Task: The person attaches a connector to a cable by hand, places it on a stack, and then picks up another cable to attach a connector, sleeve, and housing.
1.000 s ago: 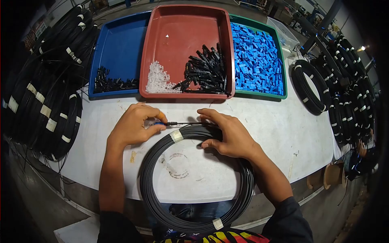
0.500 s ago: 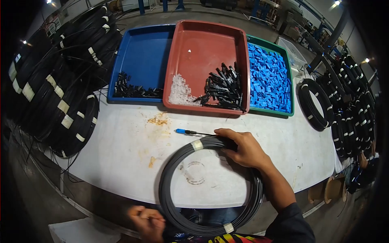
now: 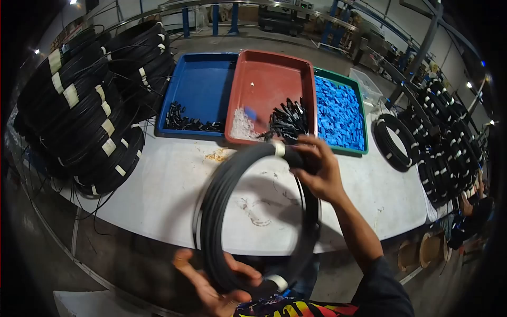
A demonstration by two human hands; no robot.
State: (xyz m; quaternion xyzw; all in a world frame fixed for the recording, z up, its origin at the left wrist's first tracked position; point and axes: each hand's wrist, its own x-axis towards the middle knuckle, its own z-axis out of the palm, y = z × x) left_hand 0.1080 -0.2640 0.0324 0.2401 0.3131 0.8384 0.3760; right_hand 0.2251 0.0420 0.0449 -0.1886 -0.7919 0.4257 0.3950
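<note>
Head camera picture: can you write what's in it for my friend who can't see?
The right hand holds a coil of black cable at a white table, the left hand spread around the coil's lower left. Behind are a blue tray, a red tray and a green tray of small parts. Cable stacks rise at left.

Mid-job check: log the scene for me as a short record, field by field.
Held: black coil, raised off the table, partly blurred
Right hand: gripping the coil's far right part
Left hand: at its near left part, fingers spread; firmness of grip unclear
Blue tray: small black parts
Red tray: white bits, long black parts
Green tray: blue pieces
Left side: stacked coils
</note>
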